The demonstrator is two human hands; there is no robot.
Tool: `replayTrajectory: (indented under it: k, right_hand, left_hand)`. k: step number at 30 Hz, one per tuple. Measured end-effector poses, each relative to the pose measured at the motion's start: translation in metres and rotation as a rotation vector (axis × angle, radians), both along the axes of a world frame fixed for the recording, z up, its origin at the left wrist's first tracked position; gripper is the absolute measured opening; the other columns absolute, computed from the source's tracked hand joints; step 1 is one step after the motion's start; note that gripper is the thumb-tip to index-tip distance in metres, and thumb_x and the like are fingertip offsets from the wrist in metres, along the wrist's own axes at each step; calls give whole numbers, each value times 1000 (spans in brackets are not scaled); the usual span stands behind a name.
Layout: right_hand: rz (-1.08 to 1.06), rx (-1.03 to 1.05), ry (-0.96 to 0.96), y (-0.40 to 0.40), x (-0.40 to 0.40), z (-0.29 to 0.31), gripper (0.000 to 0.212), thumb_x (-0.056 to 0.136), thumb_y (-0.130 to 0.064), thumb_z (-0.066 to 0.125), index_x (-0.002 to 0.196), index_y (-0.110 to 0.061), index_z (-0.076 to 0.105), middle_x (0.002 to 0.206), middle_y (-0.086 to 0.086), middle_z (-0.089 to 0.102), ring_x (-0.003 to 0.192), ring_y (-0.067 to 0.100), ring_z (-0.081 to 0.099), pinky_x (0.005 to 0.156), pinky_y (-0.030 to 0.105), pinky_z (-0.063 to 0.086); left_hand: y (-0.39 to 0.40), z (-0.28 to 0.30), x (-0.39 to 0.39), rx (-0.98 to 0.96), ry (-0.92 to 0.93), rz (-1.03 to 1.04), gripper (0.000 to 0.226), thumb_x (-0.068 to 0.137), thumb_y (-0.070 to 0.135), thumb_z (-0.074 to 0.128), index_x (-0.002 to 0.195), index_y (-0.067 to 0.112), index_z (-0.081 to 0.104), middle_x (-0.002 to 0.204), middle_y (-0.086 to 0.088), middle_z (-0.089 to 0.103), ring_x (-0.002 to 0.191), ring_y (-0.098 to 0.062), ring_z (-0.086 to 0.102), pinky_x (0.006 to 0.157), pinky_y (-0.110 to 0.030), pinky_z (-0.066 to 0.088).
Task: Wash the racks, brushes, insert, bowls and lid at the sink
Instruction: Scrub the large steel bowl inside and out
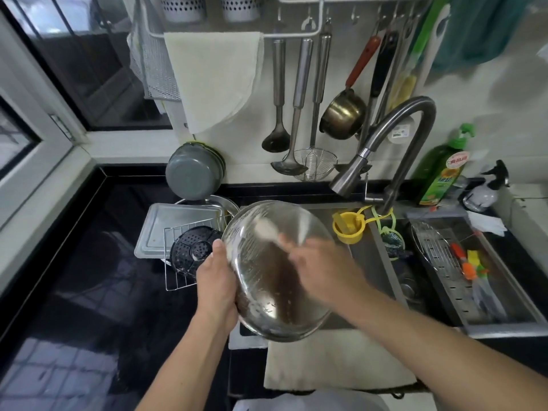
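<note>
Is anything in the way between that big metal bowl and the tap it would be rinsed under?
Nothing visible blocks it. The left hand holds the steel bowl tilted over the sink, the blurred right hand works inside it, and the faucet spout hangs above and just behind the rim with open air between. The yellow funnel sits off to the side.

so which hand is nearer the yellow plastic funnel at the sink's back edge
Right. The right hand scrubs inside the tilted steel bowl, just below-left of the yellow plastic funnel; the left hand grips the bowl's far left rim.
</note>
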State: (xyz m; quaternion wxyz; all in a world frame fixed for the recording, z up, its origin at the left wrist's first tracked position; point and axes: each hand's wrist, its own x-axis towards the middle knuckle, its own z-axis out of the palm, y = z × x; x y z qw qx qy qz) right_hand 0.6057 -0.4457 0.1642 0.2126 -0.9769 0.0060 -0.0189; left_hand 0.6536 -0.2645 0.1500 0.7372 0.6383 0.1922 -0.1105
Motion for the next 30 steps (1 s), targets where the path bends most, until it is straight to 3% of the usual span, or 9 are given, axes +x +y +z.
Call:
replayTrajectory:
  k: [2,5,10,14,17,21,25,28,30]
  right_hand:
    - [189,24,75,29,-27,2,47,108,-28,38,151,-47,34,92,-5,57,76,18,59,69,36,56]
    - [-74,-43,28,-15,-9,-3,46,108,-30,36,150,-50,33,91,-4,56,77,16,58,68,35,56]
    - [138,-63,140,17,-34,-2,49,108,-31,36,153,-48,26,79,-10,44,71,18,54,62,39,54]
    - [-85,-70,90,-18,-12,-12,50,105,-26,40,150,-46,32,92,-6,61,75,16,61,65,38,58]
    - [144,-24,156,28,-45,-7,54,106,-25,40,152,-49,25,77,-14,40,66,12,48,51,25,39]
    - [-158,-57,104,-14,-19,-14,45,107,-26,40,147,-44,43,95,-2,63,85,19,65,74,40,59]
    - [122,81,138,40,-52,-4,51,106,-25,43,150,-49,32,90,-5,58,75,17,59,65,38,56]
    - [-180,3,65,-7,-29,-11,46,107,-27,41,148,-47,39,87,-4,56,73,15,58,62,32,52]
    - [-136,17,113,-6,-38,-14,48,107,-27,41,150,-48,34,93,-3,59,76,15,59,67,33,55]
  left_hand:
    - [4,-3,3,-4,26,34,50,110,45,43,95,5,69,76,-9,74,73,-24,74,63,-32,58]
    - [10,-3,6,-108,139,104,52,109,50,42,103,9,73,90,-11,79,85,-27,78,78,-42,62]
    - [13,0,5,-140,137,134,51,109,50,41,106,9,72,90,-13,79,84,-28,79,74,-42,60]
    - [9,4,3,-170,132,174,50,109,49,41,109,10,71,92,-13,80,85,-30,78,83,-49,61]
    - [12,1,5,-193,117,219,49,109,50,43,109,10,72,94,-14,80,90,-32,78,85,-52,61]
    - [14,3,8,-229,94,257,49,108,51,44,115,12,71,101,-13,79,95,-32,77,88,-54,61]
    - [12,7,10,-229,98,291,45,108,50,45,106,14,72,98,-11,80,90,-29,78,87,-49,61]
    - [12,7,10,-290,116,337,40,108,49,46,106,18,70,96,-7,81,87,-25,79,83,-48,62]
    - [14,8,10,-280,97,345,38,109,48,45,104,18,69,95,-7,80,89,-25,78,82,-47,62]
